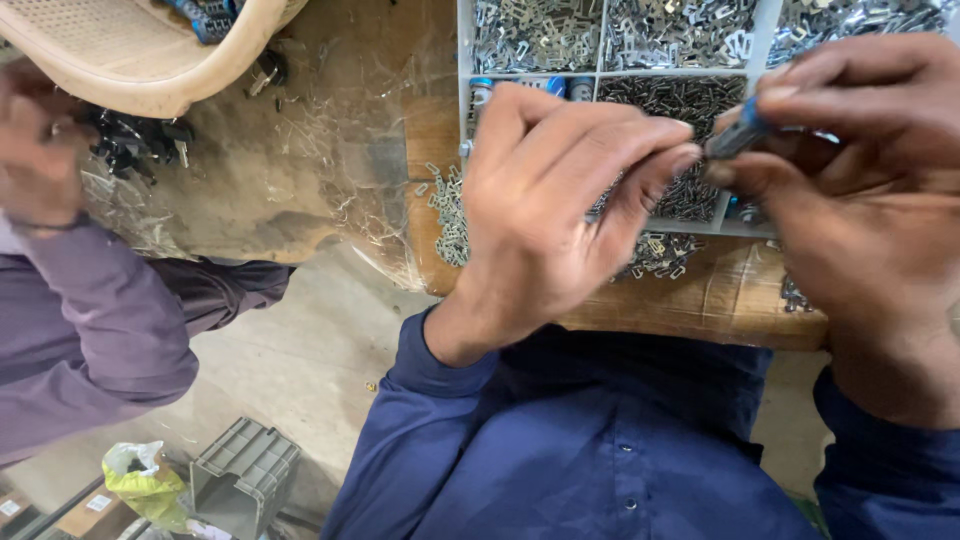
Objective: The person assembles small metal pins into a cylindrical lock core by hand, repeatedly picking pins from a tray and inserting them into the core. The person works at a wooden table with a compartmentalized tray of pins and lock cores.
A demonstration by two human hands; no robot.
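My left hand [560, 200] is raised over the table edge, its fingers pinched together at the tip of a small blue object [740, 135]. My right hand [860, 170] grips that blue object between thumb and fingers. Both hands hover above a white compartment tray [600, 72] full of small silver metal parts. Loose metal parts [450, 215] lie on the wooden table beside the tray. What my left fingertips pinch is too small to make out.
A co-worker in a purple sleeve [90, 320] sits at the left, one hand [40, 140] near a beige plastic basket [130, 60] and black parts. Crinkled plastic sheet covers the table's left part. A grey crate [245, 470] and yellow-green bag [140, 480] stand on the floor.
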